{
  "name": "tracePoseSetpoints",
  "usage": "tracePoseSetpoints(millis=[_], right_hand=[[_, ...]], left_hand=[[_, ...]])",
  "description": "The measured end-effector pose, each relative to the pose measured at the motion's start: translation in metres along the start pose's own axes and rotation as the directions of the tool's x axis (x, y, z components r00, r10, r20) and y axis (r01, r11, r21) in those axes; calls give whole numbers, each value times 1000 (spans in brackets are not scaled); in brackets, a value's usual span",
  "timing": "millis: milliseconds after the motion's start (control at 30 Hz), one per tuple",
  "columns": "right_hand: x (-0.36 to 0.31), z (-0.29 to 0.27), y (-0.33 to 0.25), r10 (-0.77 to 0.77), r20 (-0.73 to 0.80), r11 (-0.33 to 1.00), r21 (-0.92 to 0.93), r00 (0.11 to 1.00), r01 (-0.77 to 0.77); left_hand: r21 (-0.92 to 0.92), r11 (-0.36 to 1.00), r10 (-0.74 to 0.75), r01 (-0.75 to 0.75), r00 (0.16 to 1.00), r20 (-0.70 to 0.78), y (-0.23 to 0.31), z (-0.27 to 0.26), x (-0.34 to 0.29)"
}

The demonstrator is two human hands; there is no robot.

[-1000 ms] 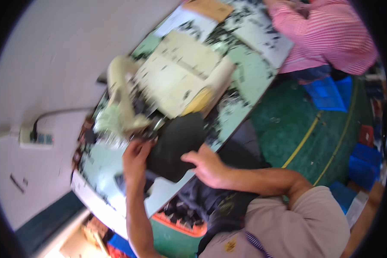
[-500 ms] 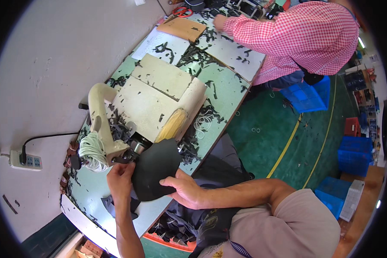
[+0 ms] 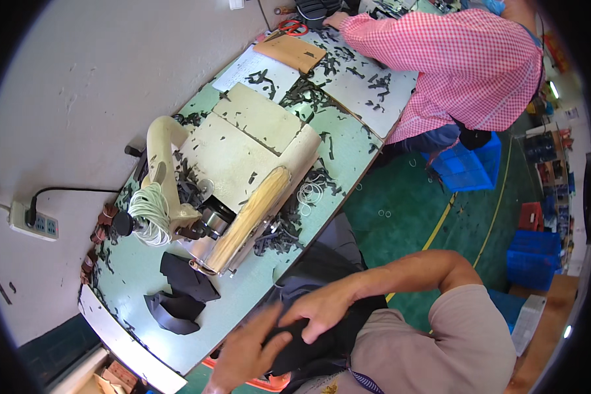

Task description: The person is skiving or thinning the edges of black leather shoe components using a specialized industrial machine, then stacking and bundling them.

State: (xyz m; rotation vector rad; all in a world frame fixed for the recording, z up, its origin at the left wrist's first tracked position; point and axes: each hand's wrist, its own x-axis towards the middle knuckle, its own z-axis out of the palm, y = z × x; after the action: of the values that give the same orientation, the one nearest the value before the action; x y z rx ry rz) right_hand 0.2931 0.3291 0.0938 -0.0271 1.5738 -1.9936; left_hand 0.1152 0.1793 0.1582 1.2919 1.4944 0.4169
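Worn on my head, the wide left fisheye lens looks steeply down over my bare left hand and bare right hand, both close near six o'clock. Farther off, the pale-green flat tabletop slants from seven to one, the grey-white upright wall fills ten, and the green floor lies past three.

no words or numbers can be read; the yellow mark on the pale shirt is illegible.

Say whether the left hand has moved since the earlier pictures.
Yes: against the cream machine, the left hand has moved away, downward and rightward in the picture.
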Motion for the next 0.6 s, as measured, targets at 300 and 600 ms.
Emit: tracePoseSetpoints(millis=[300, 600], right_hand=[[-2, 65, 27, -236, -444, 965, -6, 864, 261], [-13, 73, 23, -244, -370, 969, -47, 896, 244]], left_hand=[[-383, 920, -130, 87, 988, -86, -7, 59, -35], [-342, 932, -168, 122, 980, -109, -25, 81, -52]])
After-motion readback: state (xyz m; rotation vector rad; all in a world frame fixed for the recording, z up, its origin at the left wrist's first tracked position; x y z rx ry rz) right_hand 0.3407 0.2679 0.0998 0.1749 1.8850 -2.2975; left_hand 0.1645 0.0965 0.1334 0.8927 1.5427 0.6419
